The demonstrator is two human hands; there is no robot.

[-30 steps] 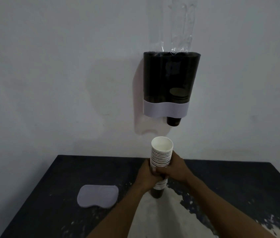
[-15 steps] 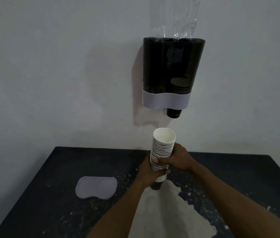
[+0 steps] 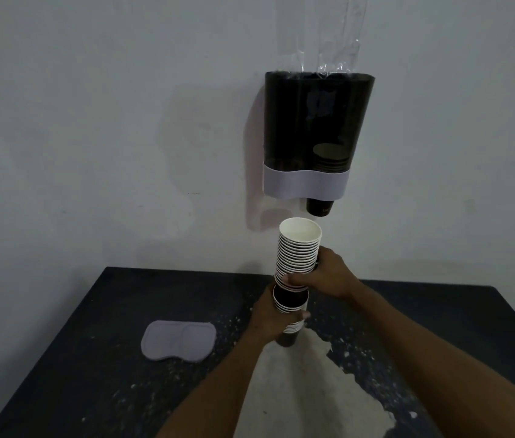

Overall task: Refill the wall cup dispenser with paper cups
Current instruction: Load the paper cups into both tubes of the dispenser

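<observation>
A dark wall cup dispenser with a pale band hangs on the wall; a few cups sit low in its right column and one dark cup bottom pokes out below. My right hand grips the upper stack of paper cups, lifted just free of the lower stack, which my left hand holds upright over the table. Both stacks are below the dispenser.
A dark, paint-worn table stands against the pale wall. A grey dispenser lid lies flat on it, left of my hands. A clear plastic sleeve sticks up out of the dispenser's open top.
The single stack has split: my right hand pulled the upper part up and away, while my left hand kept the lower part. The view tilted up slightly.
</observation>
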